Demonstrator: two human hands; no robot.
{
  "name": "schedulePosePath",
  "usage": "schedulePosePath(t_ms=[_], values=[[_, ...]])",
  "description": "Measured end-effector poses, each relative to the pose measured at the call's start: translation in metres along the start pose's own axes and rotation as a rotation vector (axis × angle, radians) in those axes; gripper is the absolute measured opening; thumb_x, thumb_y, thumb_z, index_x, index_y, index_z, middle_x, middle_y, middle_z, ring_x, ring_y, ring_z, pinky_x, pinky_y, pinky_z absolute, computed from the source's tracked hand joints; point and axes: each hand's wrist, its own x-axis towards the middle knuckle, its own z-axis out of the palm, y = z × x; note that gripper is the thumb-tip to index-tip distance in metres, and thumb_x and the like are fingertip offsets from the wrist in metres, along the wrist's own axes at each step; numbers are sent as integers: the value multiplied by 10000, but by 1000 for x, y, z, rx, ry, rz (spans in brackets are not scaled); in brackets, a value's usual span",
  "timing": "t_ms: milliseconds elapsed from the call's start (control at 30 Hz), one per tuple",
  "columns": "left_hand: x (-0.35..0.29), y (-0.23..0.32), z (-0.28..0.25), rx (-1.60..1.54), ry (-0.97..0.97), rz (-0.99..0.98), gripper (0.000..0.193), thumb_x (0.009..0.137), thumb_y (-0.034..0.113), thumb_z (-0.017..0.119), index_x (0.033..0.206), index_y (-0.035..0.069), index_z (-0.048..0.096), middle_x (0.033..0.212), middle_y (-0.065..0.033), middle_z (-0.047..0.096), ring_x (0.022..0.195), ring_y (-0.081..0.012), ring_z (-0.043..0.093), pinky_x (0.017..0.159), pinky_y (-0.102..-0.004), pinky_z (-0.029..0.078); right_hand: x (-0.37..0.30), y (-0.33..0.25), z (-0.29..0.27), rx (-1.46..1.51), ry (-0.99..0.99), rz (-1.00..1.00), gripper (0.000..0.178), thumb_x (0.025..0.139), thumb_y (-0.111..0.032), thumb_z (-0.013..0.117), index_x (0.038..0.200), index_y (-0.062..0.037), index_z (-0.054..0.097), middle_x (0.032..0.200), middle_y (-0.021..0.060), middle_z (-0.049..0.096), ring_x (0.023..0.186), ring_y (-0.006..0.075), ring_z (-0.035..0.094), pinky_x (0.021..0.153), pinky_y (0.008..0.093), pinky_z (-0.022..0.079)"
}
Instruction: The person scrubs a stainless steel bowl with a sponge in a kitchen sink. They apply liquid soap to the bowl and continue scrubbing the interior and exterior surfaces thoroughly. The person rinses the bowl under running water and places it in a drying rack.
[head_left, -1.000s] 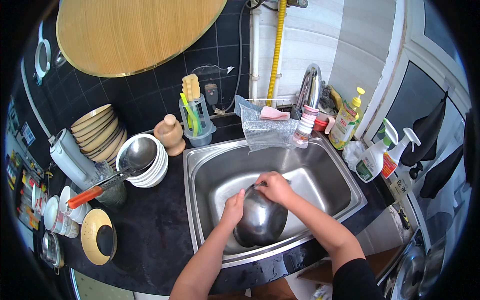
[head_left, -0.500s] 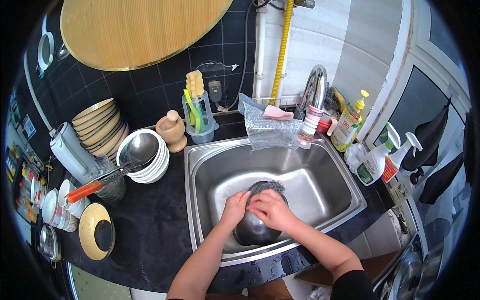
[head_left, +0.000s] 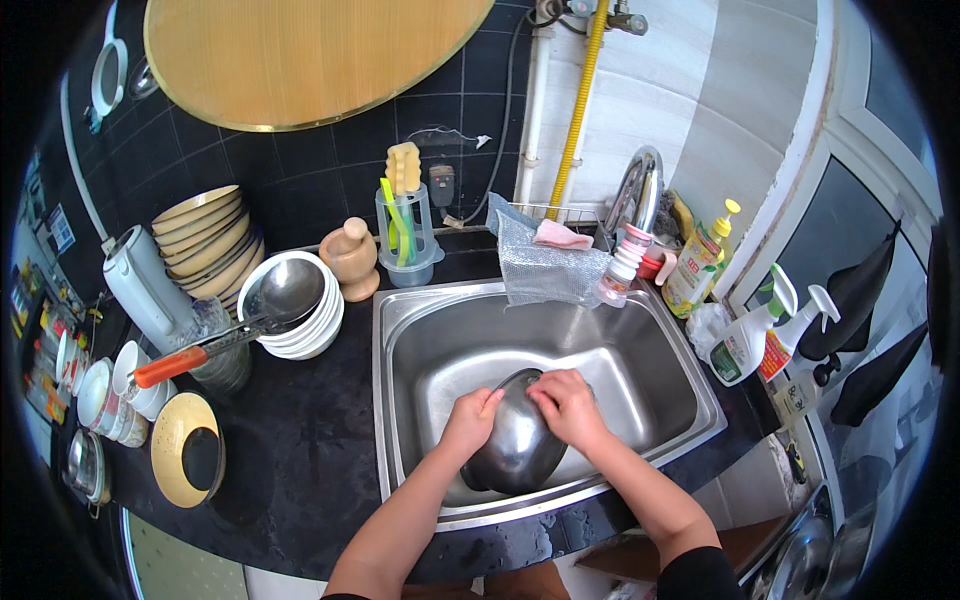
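A shiny metal bowl [head_left: 515,445] is tilted inside the steel sink [head_left: 640,335], its rounded side toward me, over the near half of the basin. My left hand [head_left: 470,420] grips its left edge, thumb on the outer face. At the upper right edge, my right hand [head_left: 568,408] is closed, its fingertips bent against the rim. Whether a scouring pad is still under those fingers cannot be made out. The bowl's inside faces away.
The faucet [head_left: 635,200] stands behind the sink, beside a dish soap bottle [head_left: 700,258] and spray bottles [head_left: 752,332]. White bowls [head_left: 318,335] with a ladle [head_left: 290,290], a wooden mortar [head_left: 350,265] and a yellow bowl [head_left: 172,460] occupy the left counter.
My hands have moved apart, the right one shifting to the bowl's right edge. More of the bowl's outer face shows. The dark steel wool pad near my right fingers is out of sight.
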Motion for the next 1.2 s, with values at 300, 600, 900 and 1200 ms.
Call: schedulePosePath(t_ms=[300,600,900,1200], values=[[-3,10,-1,9,-18,13,334,901,241,519,706,-29,500,595,-205,499,508,-267,439,545,-375,403,0,-4,1,8,-27,-84,71,709,-25,650,780,-32,653,821,115,612,829,286,552,757,367,452],[-5,13,-2,20,-46,-9,335,900,251,516,713,-27,506,623,-216,518,525,-308,456,553,-384,407,-2,2,-7,-37,-61,-9,55,726,-51,647,769,-16,652,842,130,613,824,303,562,756,373,456],[-5,15,-1,-3,-34,18,328,893,237,527,700,-27,502,635,-229,521,540,-355,473,547,-398,406,5,2,-2,-30,-67,78,55,716,-55,646,764,-29,641,803,136,609,811,311,563,732,389,459],[-4,10,0,-25,-26,46,321,890,234,526,706,-27,499,650,-237,517,564,-383,459,559,-403,407,8,-6,3,-11,-7,86,63,710,-55,652,741,-10,621,794,129,617,770,314,563,701,397,439]])
